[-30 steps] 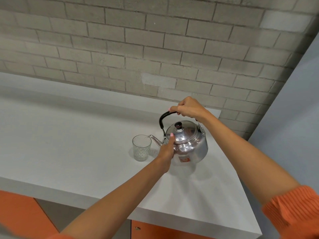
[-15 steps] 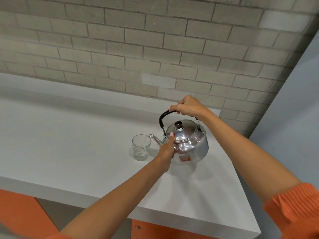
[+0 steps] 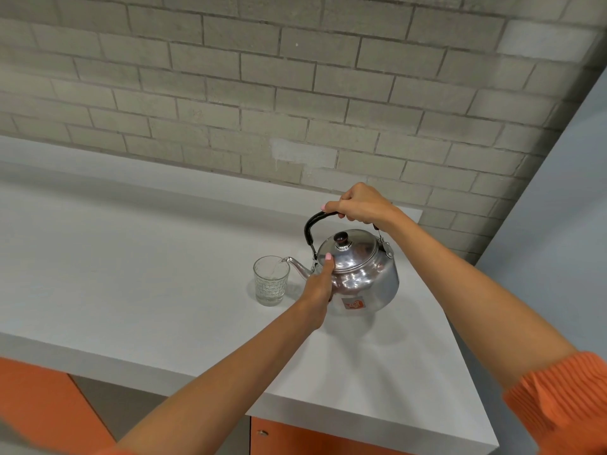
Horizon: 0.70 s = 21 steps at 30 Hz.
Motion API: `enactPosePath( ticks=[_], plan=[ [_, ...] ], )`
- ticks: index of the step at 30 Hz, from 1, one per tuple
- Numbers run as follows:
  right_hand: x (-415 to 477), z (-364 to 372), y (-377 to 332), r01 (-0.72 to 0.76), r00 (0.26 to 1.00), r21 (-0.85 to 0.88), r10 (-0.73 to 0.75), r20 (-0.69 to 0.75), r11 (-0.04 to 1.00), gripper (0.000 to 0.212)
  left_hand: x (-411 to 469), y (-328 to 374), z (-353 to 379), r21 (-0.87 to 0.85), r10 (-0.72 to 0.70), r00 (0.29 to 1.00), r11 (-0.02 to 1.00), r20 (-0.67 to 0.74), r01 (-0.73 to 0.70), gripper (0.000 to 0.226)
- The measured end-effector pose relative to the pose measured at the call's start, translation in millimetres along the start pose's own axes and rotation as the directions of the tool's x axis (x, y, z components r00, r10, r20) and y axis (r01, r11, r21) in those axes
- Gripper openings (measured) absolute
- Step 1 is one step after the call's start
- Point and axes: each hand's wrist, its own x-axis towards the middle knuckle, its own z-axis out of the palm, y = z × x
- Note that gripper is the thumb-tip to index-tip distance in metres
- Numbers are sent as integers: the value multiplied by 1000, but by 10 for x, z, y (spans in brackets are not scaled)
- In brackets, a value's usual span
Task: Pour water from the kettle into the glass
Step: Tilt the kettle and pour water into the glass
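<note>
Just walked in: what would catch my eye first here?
A shiny metal kettle is tilted at the right end of the grey counter, with its spout over a small glass. The right hand grips its black handle from above. The left hand steadies its side, with one finger on the lid.

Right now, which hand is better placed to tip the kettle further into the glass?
The right hand: it grips the black handle on top, so lifting it would likely tilt the kettle, whose spout is over the glass. The left hand only presses at the lid.
</note>
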Motion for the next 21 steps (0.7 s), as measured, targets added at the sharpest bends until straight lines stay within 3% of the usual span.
enactPosePath(
  ticks=[21],
  plan=[
    [22, -2, -19, 11, 1000, -12, -11, 11, 1000, 38, -9, 28, 14, -17, -4, 1000, 1000, -25, 4, 59]
  ],
)
